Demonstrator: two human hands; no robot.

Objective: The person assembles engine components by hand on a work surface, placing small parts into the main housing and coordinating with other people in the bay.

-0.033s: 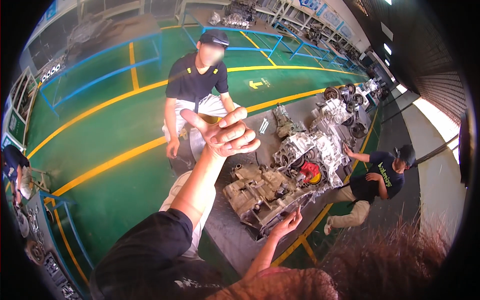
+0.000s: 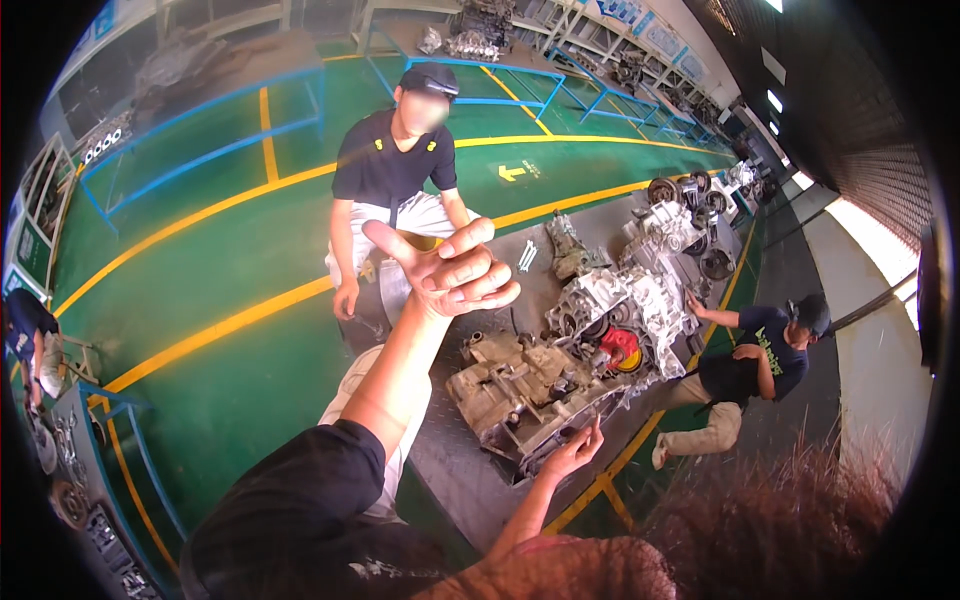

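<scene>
My left hand is raised in the middle of the view, thumb stretched out and fingers loosely bent, with nothing in it. Lower and to the right, my right hand is beside the near edge of a brown, grimy metal casing, its index finger extended. I cannot tell whether that finger touches the casing. Behind it lies a silver gearbox-like casting, with a red and yellow round part next to it. All these parts rest on a dark metal worktable.
A seated person faces me across the worktable. Another person at the right has one hand on the silver castings. More machine parts and some slim silver pieces lie farther along. At left is a tool bench.
</scene>
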